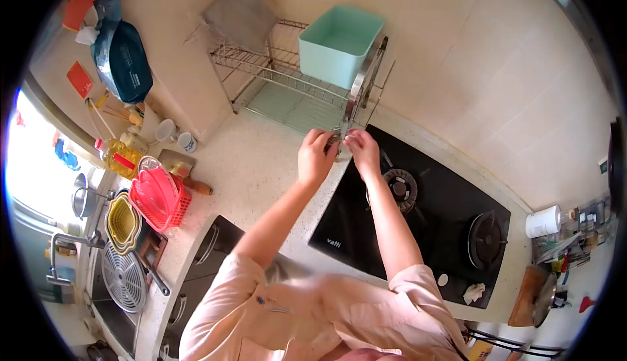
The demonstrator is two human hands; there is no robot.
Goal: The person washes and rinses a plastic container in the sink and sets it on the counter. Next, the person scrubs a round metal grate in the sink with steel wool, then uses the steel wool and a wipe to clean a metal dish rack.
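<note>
Both my hands reach forward to the front right corner of a wire dish rack (287,72). My left hand (317,157) has its fingers closed on a small dark metal item (334,140), too small to name. Close beside it, my right hand (362,150) is pinched near the same spot; what it holds is hidden or too small to tell. Just behind the hands, a round metal lid or pan (358,90) stands on edge at the rack's right end. A mint green bin (339,44) sits on the rack's top shelf.
The black gas stove (353,214) lies to the right, its burner (400,190) near my right forearm. On the left are red baskets (160,198), yellow bowls (123,222), an oil bottle (121,155), cups (187,141) and a knife (157,279). A grey board (240,15) leans behind the rack.
</note>
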